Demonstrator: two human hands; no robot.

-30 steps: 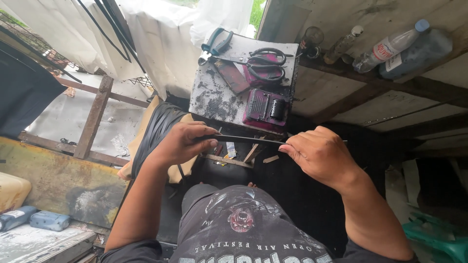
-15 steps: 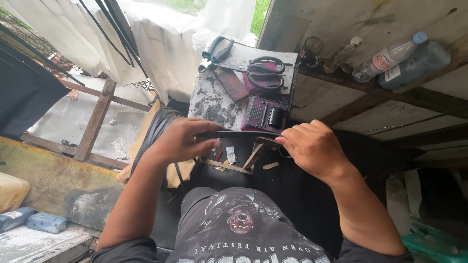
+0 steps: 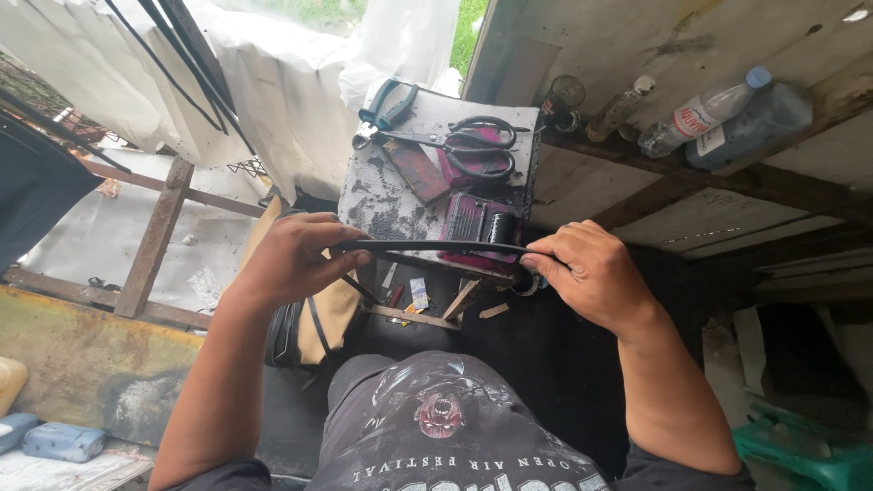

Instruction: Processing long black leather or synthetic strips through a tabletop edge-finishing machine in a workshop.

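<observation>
Both my hands grip one thin black strip [image 3: 436,245]: left hand [image 3: 296,259] pinched shut on one end, right hand [image 3: 587,273] closed on the other, stretching it level just in front of the stained work block [image 3: 382,195]. Scissors [image 3: 464,145], pliers [image 3: 386,105] and a maroon piece [image 3: 477,227] lie on the block beyond. I judge I'm checking the strip's line; next calls for keeping it taut and steady.

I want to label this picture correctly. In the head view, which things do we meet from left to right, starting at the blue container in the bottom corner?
Blue container → left hand → black strip held between both hands → right hand → clear plastic bottle on the ledge → green plastic seat.
</observation>
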